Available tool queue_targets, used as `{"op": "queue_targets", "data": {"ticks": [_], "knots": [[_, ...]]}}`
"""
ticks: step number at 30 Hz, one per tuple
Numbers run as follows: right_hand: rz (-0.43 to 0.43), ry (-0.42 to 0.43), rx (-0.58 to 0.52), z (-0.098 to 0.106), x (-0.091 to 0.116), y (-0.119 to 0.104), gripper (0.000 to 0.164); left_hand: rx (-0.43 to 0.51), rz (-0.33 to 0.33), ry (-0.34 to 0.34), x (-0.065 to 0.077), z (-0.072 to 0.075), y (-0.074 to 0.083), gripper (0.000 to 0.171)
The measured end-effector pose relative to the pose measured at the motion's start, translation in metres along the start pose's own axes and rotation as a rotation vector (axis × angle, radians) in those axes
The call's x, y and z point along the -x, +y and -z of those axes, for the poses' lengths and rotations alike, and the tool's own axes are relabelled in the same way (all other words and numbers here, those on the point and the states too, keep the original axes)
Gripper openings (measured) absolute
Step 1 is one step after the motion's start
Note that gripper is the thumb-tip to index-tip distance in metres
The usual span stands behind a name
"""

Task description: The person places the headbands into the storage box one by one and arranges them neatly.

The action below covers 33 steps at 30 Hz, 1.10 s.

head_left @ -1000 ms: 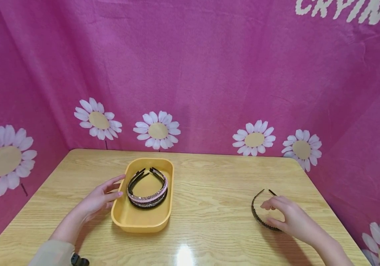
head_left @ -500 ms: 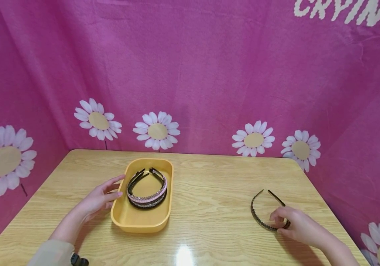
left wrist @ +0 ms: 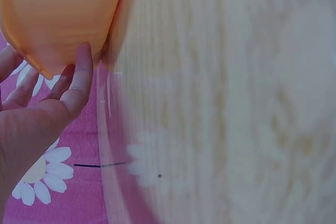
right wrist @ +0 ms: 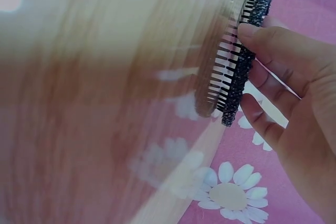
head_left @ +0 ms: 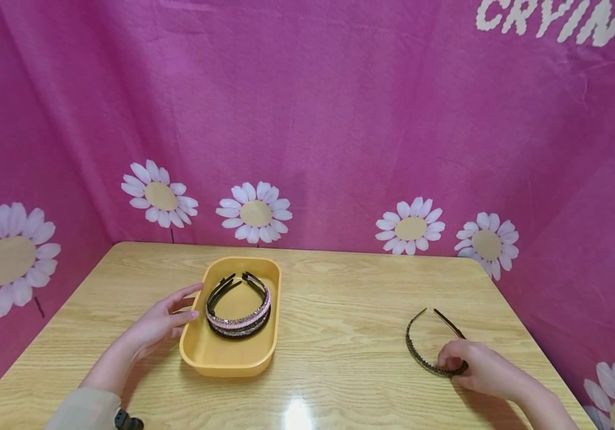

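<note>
On the right of the table, my right hand (head_left: 474, 365) pinches the near curved part of a dark headband (head_left: 419, 356). In the right wrist view, the headband (right wrist: 240, 74) shows a sparkly black outer face and a row of comb teeth, with the thumb on the toothed side and fingers behind the band. Its two ends point away from me. My left hand (head_left: 161, 319) touches the left side of a yellow tray (head_left: 226, 365), its fingers loosely extended along the outer wall (left wrist: 63, 14). Inside the tray lie several stacked headbands (head_left: 238, 325), black, pink and glittery.
The light wood table (head_left: 339, 310) has a glossy surface with a bright reflection near its front. Behind and beside it hangs a magenta cloth (head_left: 312, 119) printed with white daisies. A small black object (head_left: 128, 420) is by the left sleeve.
My right hand has moved slightly right and down from over the headband, and its fingers have closed on the near curve. The left hand and the tray stay in place.
</note>
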State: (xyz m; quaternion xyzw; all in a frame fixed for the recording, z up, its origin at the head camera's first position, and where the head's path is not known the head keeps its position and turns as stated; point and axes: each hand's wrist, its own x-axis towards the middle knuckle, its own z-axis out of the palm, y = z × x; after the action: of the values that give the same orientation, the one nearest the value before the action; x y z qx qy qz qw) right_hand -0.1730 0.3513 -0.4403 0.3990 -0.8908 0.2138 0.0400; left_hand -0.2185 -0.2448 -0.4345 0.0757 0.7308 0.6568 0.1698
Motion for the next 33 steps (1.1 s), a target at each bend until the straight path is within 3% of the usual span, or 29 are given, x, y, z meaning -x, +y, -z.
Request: {"op": "queue_targets", "data": {"ticks": [17,33], "knots": [[0.093,0.004,-0.076,0.001,-0.006,0.002,0.044,0.0,0.0,0.009,0.0,-0.001,-0.002,0.065],[0.109,0.028,0.004,0.023,-0.023,-0.012,0.046,0.016,-0.013,-0.007,0.0,0.001,-0.001,0.064]]}}
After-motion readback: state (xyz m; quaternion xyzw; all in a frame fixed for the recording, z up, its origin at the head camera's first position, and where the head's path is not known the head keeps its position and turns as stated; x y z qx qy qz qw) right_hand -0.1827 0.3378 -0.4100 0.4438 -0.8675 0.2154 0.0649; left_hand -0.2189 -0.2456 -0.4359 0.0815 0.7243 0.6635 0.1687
